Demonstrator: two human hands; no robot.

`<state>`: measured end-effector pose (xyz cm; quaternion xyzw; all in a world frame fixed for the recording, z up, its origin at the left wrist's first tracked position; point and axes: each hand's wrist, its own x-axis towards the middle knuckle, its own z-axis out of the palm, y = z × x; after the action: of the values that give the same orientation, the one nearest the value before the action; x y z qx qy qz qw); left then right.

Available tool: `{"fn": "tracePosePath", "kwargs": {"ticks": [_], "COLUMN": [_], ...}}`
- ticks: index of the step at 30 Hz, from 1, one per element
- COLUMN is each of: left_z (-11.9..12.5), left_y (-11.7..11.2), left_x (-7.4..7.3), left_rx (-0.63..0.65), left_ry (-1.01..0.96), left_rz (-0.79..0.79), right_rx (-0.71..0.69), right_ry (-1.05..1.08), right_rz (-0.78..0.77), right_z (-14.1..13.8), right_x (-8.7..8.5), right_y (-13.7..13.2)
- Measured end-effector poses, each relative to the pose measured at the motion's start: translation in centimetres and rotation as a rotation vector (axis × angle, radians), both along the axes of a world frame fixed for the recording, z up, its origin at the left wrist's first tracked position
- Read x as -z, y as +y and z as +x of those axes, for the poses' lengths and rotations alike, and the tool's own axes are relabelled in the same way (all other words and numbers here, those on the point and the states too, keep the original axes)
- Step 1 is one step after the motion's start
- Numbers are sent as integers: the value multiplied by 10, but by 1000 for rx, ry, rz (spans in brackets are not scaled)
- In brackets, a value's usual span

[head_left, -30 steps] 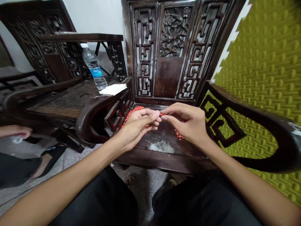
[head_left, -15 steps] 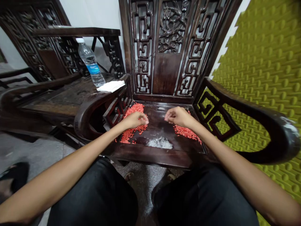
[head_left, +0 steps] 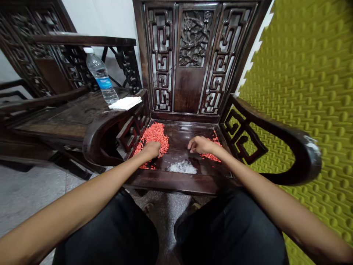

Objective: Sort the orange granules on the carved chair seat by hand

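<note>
Fingers (head_left: 158, 145) of a person's left hand (head_left: 151, 149) curl downward at the inner, near edge of the large red heap (head_left: 154, 132) on the left of the seat (head_left: 179, 138); their tips are hidden, and whether they pinch a piece cannot be told. Just right of the seat's center, the right hand (head_left: 203, 144) has its fingers loosely bent and slightly parted, with no piece visible among them. To the right of those fingertips, partly covered by the hand and wrist, lies the small red heap (head_left: 210, 156) on the seat's right. White scraps (head_left: 182, 167) lie near the seat's front edge; a bottle (head_left: 104, 82) stands left of the seat.
</note>
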<state>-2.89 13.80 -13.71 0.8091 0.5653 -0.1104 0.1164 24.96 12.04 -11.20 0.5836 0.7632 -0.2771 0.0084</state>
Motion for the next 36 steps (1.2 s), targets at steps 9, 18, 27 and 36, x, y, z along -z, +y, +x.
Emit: {"fn": "tracePosePath", "kwargs": {"ticks": [9,18,27,36], "left_z": [-2,-1,-3,-15], "left_y": [5,6,4,16], "left_x": [12,12,4,-9], "left_rx": [36,16,-24,-121], "left_ry": [-9,-55,-164,-479], "left_rz": [-72,-65,-112,-110], "right_rx": [-284,-151,-63,-56], "right_ry": [58,-106,-315,-456], "right_rz": [-128,-309,-272,-10], "right_z": [-50,32,58,61], "right_x": [29,-9,20,-3], "right_y": [-11,-30,-65,-55]}}
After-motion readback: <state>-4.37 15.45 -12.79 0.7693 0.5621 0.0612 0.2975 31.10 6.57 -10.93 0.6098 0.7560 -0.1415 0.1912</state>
